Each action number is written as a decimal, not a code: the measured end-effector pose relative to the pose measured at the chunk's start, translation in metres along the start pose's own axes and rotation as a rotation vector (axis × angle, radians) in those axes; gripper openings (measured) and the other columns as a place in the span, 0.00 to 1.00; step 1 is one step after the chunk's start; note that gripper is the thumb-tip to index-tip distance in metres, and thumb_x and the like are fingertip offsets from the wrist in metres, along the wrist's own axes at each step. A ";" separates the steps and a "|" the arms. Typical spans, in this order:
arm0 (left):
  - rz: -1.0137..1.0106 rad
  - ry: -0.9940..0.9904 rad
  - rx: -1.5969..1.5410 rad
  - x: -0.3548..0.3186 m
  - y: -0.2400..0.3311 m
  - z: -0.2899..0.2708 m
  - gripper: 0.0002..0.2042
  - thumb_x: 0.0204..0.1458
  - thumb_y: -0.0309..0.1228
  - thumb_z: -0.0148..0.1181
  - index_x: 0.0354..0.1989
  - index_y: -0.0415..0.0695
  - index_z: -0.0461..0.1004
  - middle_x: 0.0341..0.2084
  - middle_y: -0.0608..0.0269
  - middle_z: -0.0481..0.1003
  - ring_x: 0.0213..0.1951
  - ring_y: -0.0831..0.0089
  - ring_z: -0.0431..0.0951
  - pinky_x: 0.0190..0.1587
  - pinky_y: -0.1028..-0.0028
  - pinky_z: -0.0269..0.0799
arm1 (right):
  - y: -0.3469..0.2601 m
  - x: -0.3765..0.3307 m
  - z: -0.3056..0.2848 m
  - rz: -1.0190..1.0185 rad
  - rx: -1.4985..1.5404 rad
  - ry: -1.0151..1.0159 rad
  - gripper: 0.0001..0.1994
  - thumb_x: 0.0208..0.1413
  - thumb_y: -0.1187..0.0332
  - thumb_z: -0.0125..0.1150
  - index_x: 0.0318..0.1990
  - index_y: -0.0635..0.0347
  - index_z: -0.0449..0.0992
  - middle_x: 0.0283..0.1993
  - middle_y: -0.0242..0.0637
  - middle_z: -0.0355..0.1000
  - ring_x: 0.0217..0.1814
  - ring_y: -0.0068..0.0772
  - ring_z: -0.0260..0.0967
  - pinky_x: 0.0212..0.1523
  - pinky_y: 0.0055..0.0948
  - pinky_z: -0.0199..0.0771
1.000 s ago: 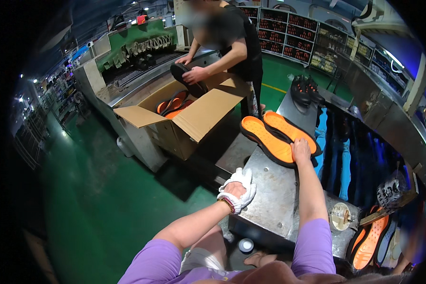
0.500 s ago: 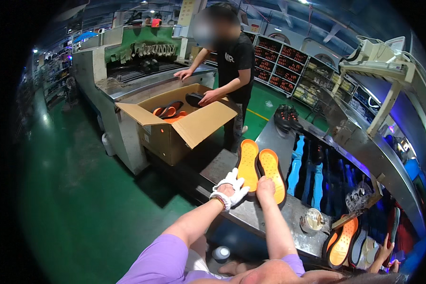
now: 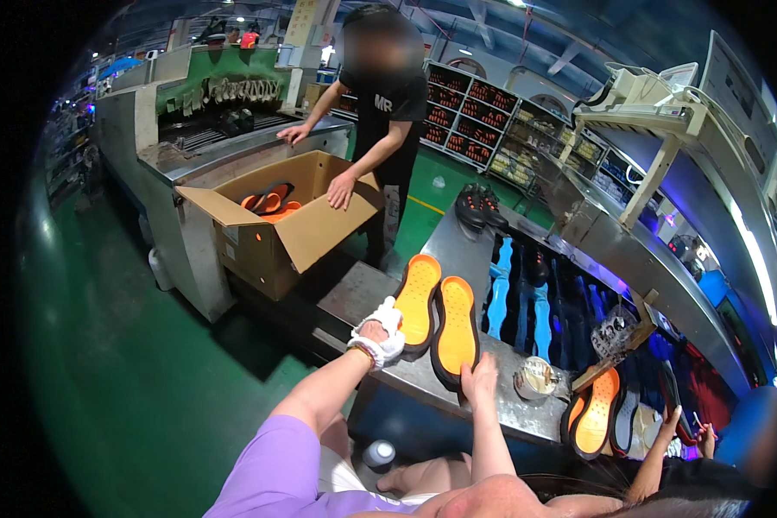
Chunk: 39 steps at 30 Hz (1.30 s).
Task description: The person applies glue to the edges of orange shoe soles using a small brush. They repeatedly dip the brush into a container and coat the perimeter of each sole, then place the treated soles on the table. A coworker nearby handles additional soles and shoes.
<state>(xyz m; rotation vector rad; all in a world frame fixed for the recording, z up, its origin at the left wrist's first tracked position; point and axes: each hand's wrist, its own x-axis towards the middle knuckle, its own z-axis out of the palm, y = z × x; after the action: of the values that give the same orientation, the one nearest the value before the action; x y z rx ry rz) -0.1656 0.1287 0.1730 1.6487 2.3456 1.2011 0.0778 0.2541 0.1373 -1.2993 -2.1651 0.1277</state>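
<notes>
Two shoe soles with orange-yellow insides and black rims lie side by side on a metal bench: the left sole [image 3: 416,302] and the right sole [image 3: 456,332], slightly nearer me. My left hand [image 3: 378,332], in a white glove with bare skin showing, is closed on the outer edge of the left sole; its fingertips are partly hidden. Bare, my right hand [image 3: 481,380] grips the near right edge of the right sole, thumb and fingers at the rim. A tin of pale paste [image 3: 537,378] stands right of that hand.
Across from me, a person [image 3: 388,112] rests a hand on the flap of a cardboard box [image 3: 337,220] holding orange-and-black soles. Black shoes [image 3: 479,207] stand at the bench's far end. Blue strips [image 3: 499,289] lie along its right. More soles [image 3: 596,414] and another person's hands are at the right.
My right hand has moved from between the soles to the right sole's outer near edge. The right sole sits slightly nearer. The other person has released a dark sole and touches the box flap.
</notes>
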 end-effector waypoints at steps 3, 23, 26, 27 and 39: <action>-0.020 -0.035 -0.042 0.001 0.006 -0.004 0.11 0.49 0.31 0.59 0.39 0.41 0.78 0.55 0.38 0.70 0.52 0.43 0.75 0.55 0.56 0.73 | 0.020 -0.015 0.017 0.044 0.140 0.009 0.25 0.59 0.64 0.61 0.60 0.72 0.71 0.57 0.62 0.75 0.59 0.62 0.73 0.61 0.49 0.72; 0.161 -0.011 0.120 -0.003 -0.020 0.017 0.12 0.50 0.29 0.60 0.43 0.44 0.77 0.57 0.46 0.71 0.52 0.45 0.75 0.56 0.54 0.73 | -0.009 -0.058 -0.050 0.522 0.705 -0.258 0.26 0.56 0.71 0.68 0.57 0.78 0.67 0.39 0.48 0.77 0.23 0.32 0.79 0.23 0.28 0.80; 0.197 -0.039 0.101 -0.003 -0.003 0.008 0.10 0.50 0.29 0.60 0.40 0.42 0.77 0.50 0.46 0.71 0.48 0.44 0.74 0.52 0.53 0.73 | 0.000 -0.063 -0.048 0.571 0.864 -0.251 0.24 0.57 0.71 0.68 0.56 0.78 0.68 0.35 0.45 0.77 0.21 0.28 0.75 0.19 0.25 0.75; 0.215 -0.011 0.088 0.000 -0.002 0.014 0.09 0.50 0.29 0.60 0.40 0.41 0.77 0.49 0.46 0.71 0.47 0.44 0.74 0.51 0.53 0.73 | 0.009 -0.061 -0.044 0.572 0.906 -0.239 0.22 0.57 0.71 0.68 0.54 0.77 0.69 0.33 0.44 0.76 0.20 0.27 0.73 0.18 0.24 0.72; 0.234 0.217 -0.001 -0.010 -0.026 0.022 0.15 0.59 0.30 0.57 0.53 0.39 0.76 0.57 0.42 0.75 0.59 0.44 0.74 0.63 0.58 0.69 | -0.012 -0.167 -0.089 0.395 1.416 -0.176 0.16 0.66 0.72 0.58 0.59 0.64 0.73 0.48 0.30 0.76 0.35 0.12 0.67 0.31 0.15 0.67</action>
<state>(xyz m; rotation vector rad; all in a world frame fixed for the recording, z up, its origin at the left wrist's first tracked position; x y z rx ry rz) -0.1726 0.1297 0.1379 1.9268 2.3160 1.4915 0.1731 0.0904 0.1400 -0.7619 -1.2472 1.6110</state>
